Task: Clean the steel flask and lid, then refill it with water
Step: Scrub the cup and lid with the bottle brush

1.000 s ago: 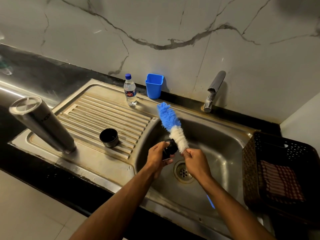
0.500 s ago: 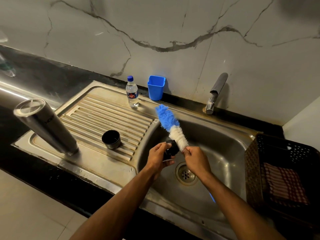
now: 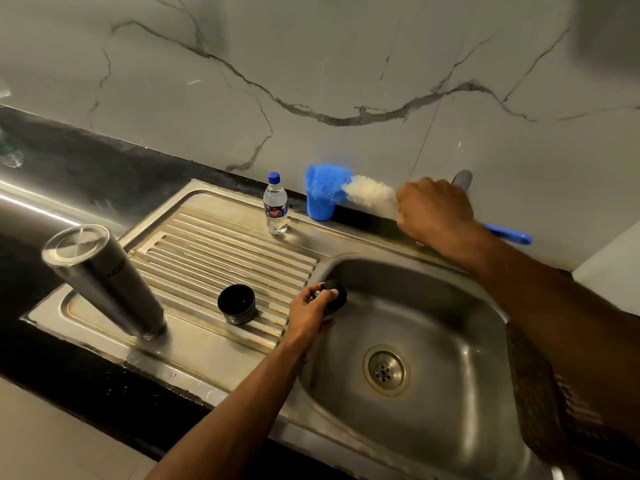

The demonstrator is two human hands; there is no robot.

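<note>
The steel flask [image 3: 104, 278] stands upside down on the left of the drainboard [image 3: 214, 251]. A black cup-shaped cap [image 3: 237, 303] stands on the ribs beside it. My left hand [image 3: 311, 311] grips the black flask lid [image 3: 336, 294] at the left edge of the sink basin [image 3: 415, 341]. My right hand [image 3: 434, 209] holds the blue and white bottle brush [image 3: 367, 197] by its handle, far back by the wall. The brush's blue tip lies at the mouth of the blue cup [image 3: 320, 206].
A small plastic water bottle [image 3: 275, 209] stands at the back of the drainboard. The tap [image 3: 462, 178] is partly hidden behind my right hand. A dark basket with a checked cloth [image 3: 540, 393] sits at the right, mostly behind my right arm. The drain [image 3: 386, 368] is uncovered.
My right hand has carried the brush from over the basin back and up to the blue cup by the wall. My left hand has moved left with the lid. The view has shifted.
</note>
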